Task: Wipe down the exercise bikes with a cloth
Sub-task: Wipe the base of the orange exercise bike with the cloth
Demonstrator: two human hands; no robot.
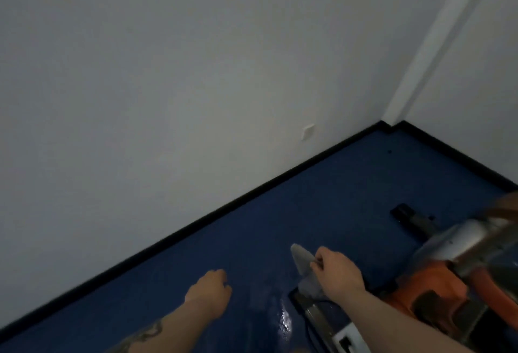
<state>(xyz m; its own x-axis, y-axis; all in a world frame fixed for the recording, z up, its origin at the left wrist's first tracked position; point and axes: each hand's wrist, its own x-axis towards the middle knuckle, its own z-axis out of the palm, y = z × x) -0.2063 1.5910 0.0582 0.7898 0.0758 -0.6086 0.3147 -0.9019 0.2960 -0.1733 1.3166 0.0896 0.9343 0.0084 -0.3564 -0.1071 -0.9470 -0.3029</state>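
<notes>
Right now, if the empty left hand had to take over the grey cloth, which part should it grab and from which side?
Probably the free upper end of the cloth, approached from the left hand's own side. That end sticks up clear above the right hand, which grips the cloth's middle; the lower end drapes against the exercise bike base, leaving less room for fingers.

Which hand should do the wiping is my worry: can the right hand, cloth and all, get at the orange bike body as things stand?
Probably yes. The right hand grips the cloth just left of the orange bike body, with only bare blue floor between them.
</notes>
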